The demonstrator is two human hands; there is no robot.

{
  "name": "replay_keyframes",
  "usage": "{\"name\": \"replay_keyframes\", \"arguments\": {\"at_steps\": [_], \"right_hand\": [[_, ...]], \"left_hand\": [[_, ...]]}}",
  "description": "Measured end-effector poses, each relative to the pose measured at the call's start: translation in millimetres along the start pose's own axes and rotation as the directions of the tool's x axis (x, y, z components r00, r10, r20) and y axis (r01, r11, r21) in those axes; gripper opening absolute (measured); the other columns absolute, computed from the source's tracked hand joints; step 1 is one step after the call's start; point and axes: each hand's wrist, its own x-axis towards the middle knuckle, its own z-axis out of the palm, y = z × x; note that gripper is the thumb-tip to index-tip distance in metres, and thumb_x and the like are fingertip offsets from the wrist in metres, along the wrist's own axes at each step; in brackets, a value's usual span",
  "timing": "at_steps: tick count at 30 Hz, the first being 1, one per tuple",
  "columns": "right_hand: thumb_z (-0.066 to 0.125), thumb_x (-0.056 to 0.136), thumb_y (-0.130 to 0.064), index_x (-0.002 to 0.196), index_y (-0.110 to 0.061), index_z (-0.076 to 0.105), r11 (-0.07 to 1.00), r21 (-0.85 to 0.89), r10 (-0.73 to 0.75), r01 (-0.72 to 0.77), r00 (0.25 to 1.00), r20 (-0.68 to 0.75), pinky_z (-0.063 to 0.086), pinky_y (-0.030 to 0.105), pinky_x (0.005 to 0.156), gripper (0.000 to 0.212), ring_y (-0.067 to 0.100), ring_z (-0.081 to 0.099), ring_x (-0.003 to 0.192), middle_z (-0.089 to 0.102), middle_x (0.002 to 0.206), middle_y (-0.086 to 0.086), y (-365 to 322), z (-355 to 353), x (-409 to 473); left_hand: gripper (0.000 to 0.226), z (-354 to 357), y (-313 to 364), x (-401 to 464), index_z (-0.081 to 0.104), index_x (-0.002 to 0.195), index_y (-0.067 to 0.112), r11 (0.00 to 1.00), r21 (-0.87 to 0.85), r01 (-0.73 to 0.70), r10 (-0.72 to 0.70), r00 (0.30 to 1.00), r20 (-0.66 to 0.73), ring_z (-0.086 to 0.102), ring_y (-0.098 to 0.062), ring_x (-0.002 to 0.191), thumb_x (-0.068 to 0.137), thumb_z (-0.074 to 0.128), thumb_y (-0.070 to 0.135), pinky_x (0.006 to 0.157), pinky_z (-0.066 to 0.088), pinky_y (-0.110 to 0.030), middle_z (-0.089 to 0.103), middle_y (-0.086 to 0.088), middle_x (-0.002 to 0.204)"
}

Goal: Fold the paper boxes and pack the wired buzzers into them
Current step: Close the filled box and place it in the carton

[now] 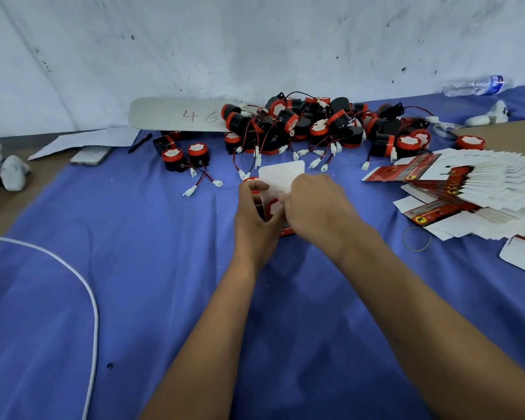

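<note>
Gripping a partly folded paper box (281, 180) near the middle of the table (164, 298), the left hand (256, 218) is curled around its left side, where a red-and-black wired buzzer (272, 206) is seen inside the open end. The right hand (312, 207) is laid over the box's right side with fingers bent against the white flap; whether the flap is pinched cannot be told. A heap of wired buzzers (315, 125) is piled along the far edge, and two more buzzers (184, 159) are set just left of it. A fanned stack of flat box blanks (479, 192) is spread at the right edge, with a rubber band (416, 238) beside it. A water bottle (475, 85) is lying at the far right corner.
</note>
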Motion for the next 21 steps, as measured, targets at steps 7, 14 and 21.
{"name": "replay_keyframes", "arguments": {"at_steps": [7, 14, 21], "right_hand": [[0.055, 0.093, -0.018, 0.089, -0.018, 0.045, 0.99, -0.136, 0.046, -0.039, 0.998, 0.047, 0.04, 0.034, 0.066, 0.01, 0.026, 0.046, 0.084, 0.043, 0.091, 0.004, -16.6, 2.6, 15.4], [0.072, 0.082, -0.03, 0.069, -0.021, 0.043, 0.975, -0.215, 0.092, -0.056, 0.983, 0.161, 0.032, 0.029, 0.049, 0.033, 0.019, 0.042, 0.06, 0.045, 0.074, 0.001, -14.0, 2.2, 46.5], [0.074, 0.079, -0.032, 0.068, -0.019, 0.045, 0.968, -0.247, 0.086, -0.049, 0.986, 0.14, 0.029, 0.028, 0.045, 0.033, 0.018, 0.044, 0.057, 0.047, 0.072, 0.002, -7.9, 4.3, 50.6]], "left_hand": [[0.044, -5.2, 3.3, 0.0, 0.048, 0.12, 0.012, 0.997, -0.07, 0.012, 0.0, 0.986, 0.168, 0.059, -0.009, 0.074, 0.088, 0.064, -0.011, 0.062, 0.05, -0.025, 0.066, -0.003, 0.094], [0.052, -9.3, 2.7, 2.2, 0.047, 0.124, 0.014, 0.993, -0.093, 0.068, -0.044, 0.972, 0.232, 0.068, -0.01, 0.087, 0.085, 0.065, -0.015, 0.075, 0.057, -0.026, 0.069, -0.019, 0.11], [0.057, -7.0, 4.3, 3.6, 0.049, 0.124, 0.016, 0.985, -0.12, 0.125, -0.088, 0.957, 0.275, 0.07, -0.012, 0.086, 0.082, 0.06, -0.021, 0.072, 0.055, -0.023, 0.068, -0.019, 0.109]]}}
